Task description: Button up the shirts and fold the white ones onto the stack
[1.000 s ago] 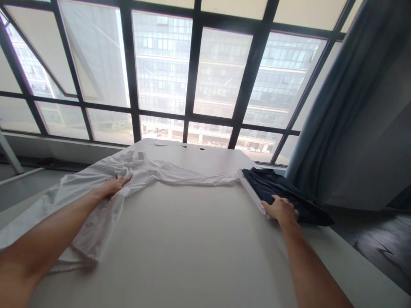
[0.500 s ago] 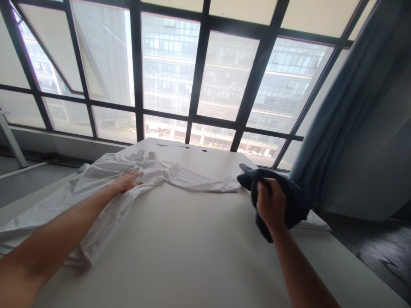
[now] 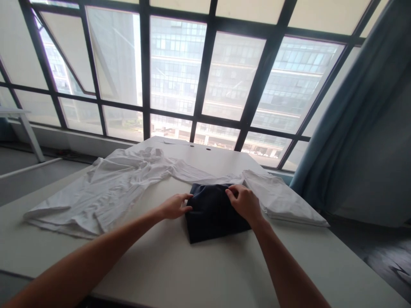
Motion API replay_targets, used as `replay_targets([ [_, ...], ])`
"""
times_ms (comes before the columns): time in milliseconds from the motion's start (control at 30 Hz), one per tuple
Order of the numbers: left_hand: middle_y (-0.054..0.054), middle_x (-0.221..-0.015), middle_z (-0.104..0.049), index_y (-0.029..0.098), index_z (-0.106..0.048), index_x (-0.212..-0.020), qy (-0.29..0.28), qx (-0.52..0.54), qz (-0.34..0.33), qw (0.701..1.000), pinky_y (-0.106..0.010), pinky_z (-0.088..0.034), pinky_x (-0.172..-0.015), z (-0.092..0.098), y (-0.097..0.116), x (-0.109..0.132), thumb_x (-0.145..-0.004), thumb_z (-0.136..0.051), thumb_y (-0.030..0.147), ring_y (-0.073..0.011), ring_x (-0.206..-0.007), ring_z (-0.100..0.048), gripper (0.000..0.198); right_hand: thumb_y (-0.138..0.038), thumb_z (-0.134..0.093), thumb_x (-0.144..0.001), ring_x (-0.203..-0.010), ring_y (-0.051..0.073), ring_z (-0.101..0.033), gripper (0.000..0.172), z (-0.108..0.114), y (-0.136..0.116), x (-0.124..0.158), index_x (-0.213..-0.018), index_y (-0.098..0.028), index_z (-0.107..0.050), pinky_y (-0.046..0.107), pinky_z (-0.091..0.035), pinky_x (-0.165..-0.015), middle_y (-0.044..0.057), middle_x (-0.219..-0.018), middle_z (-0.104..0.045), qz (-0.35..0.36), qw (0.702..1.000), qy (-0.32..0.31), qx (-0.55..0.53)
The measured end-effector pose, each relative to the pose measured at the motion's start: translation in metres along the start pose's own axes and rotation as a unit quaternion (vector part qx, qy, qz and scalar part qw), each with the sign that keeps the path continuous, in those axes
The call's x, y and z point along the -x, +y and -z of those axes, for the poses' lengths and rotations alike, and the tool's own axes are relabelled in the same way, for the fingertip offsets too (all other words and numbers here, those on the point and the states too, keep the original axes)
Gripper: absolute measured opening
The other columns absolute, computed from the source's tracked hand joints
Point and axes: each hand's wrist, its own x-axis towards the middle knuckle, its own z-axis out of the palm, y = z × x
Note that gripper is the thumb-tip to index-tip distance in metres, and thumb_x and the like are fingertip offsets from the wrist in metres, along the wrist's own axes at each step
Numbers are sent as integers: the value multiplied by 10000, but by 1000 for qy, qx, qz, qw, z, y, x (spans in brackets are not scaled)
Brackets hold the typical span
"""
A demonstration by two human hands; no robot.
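A folded dark navy garment (image 3: 212, 216) lies on the white table in front of me. My left hand (image 3: 175, 206) is at its left edge, thumb and fingers apart, the tips touching or almost touching the cloth. On the upper right part of the garment, my right hand (image 3: 244, 202) has its fingers curled and pinching the fabric. A crumpled white garment (image 3: 125, 188) is spread out to the left, and a strip of it runs behind the dark one. Folded white cloth (image 3: 282, 197) lies just beyond my right hand.
The white table (image 3: 154, 265) reaches toward a large black-framed window (image 3: 175, 68). A blue-grey curtain (image 3: 340, 115) hangs at the right. At the far left stands another white table leg (image 3: 31, 137).
My right hand has brought the dark garment from the right to the middle, where it now lies flat. My left hand has left the white garment and moved right to the dark one.
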Motion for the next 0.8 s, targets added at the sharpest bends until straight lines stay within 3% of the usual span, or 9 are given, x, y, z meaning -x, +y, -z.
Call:
replay_targets([
  [100, -50, -939, -755, 250, -753, -954, -11, 52, -37, 998, -349, -492, -884, -4, 1, -1, -677, -682, 312, -263, -927, -675, 293, -434, -526, -905, -1125, 309, -599, 461, -3, 18, -5, -1257, -149, -615, 379, -465, -917, 166, -1251, -633, -48, 996, 29, 66],
  [200, -40, -828, -738, 210, -730, -824, 19, 144, -3, 989, -349, -503, -825, 5, 1, -5, -635, -664, 238, -244, -841, -670, 202, -441, -518, -911, -1120, 314, -605, 484, -13, 29, -7, -1248, -105, -607, 387, -468, -933, 194, -1230, -639, -56, 996, -75, 4],
  [267, -25, -767, -714, 193, -696, -790, 62, 226, 51, 971, -339, -508, -784, 15, 0, -7, -609, -673, 222, -226, -792, -663, 185, -440, -549, -894, -1046, 286, -636, 405, -20, 28, -7, -1123, -125, -662, 358, -487, -903, 153, -1121, -689, -5, 984, -153, -89],
  [433, 9, -723, -646, 175, -615, -768, 165, 376, 150, 900, -277, -488, -667, 50, -1, -2, -617, -672, 231, -151, -669, -607, 171, -549, -637, -823, -952, 224, -648, 488, -20, 10, 0, -1112, -157, -661, 316, -526, -822, 84, -1072, -696, 89, 898, -247, -354],
  [567, 57, -623, -515, 194, -514, -753, 145, 425, 191, 873, -216, -361, -502, 61, 3, 5, -622, -653, 224, -96, -533, -485, 194, -489, -769, -702, -865, 204, -651, 618, -13, 14, 3, -1212, -164, -643, 293, -540, -743, 72, -1021, -700, 82, 864, -336, -366],
  [633, 59, -609, -477, 201, -493, -744, 104, 426, 202, 876, -214, -342, -484, 59, 10, 6, -646, -652, 262, -98, -526, -466, 196, -401, -810, -644, -794, 195, -642, 631, -13, 20, 3, -1207, -169, -643, 280, -536, -691, 42, -942, -704, 89, 857, -386, -330],
  [700, 50, -617, -472, 207, -481, -729, 89, 425, 188, 881, -224, -365, -495, 56, 19, 7, -664, -649, 308, -109, -544, -477, 207, -311, -780, -652, -788, 196, -637, 515, -16, 24, 2, -1135, -171, -669, 282, -533, -699, 26, -910, -704, 104, 857, -412, -291],
  [767, 39, -631, -486, 216, -477, -724, 89, 438, 149, 882, -244, -413, -528, 61, 25, 12, -652, -659, 346, -125, -571, -507, 235, -217, -693, -690, -809, 209, -636, 293, -20, 25, 0, -978, -163, -701, 294, -527, -739, 32, -880, -704, 110, 885, -388, -234],
  [800, 33, -628, -496, 222, -481, -716, 78, 446, 130, 882, -263, -440, -545, 67, 27, 17, -632, -673, 369, -138, -580, -528, 256, -175, -637, -707, -821, 215, -635, 208, -23, 25, -1, -904, -161, -701, 305, -521, -766, 43, -868, -701, 105, 914, -336, -201],
])
